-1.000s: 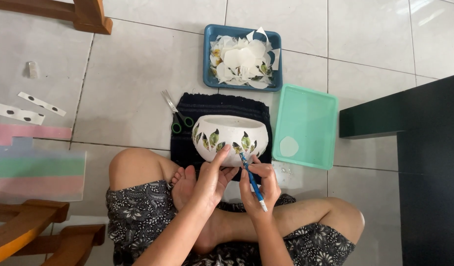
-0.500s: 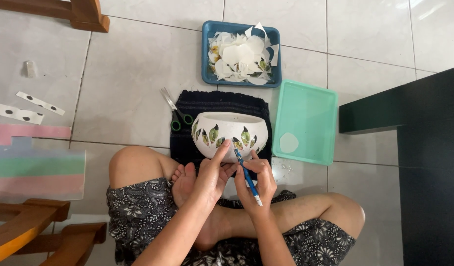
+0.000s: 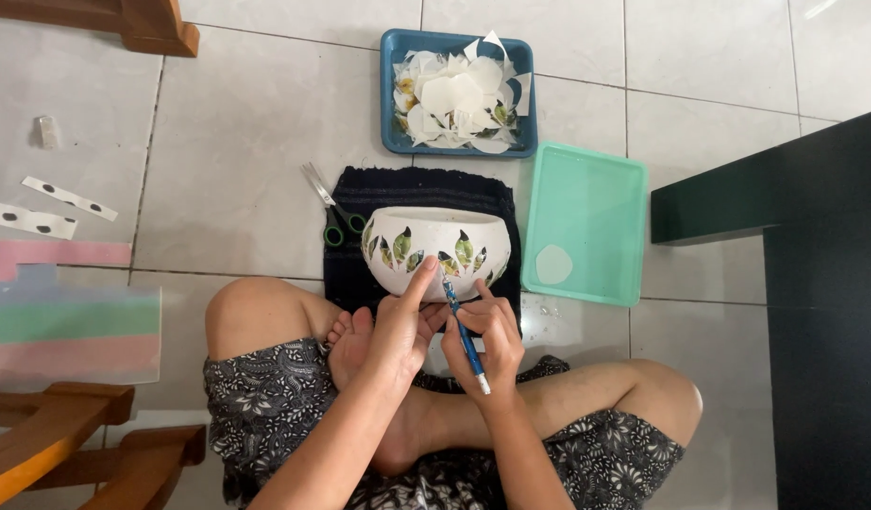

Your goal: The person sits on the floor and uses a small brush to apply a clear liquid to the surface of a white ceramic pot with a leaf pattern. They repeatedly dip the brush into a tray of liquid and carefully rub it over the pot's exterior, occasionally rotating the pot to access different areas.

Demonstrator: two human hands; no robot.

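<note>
White bowl (image 3: 437,247) with leaf cutouts on dark cloth (image 3: 421,189); left hand (image 3: 397,326) touching it; right hand (image 3: 487,340) gripping blue brush (image 3: 465,335).

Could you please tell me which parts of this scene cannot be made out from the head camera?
- Brush tip: hidden where it meets the bowl, behind the right hand.
- Bowl's lower front: covered by the left hand.
- Scissors: handles partly under the bowl.
- Wooden furniture: cut off by the frame's left edge.
</note>
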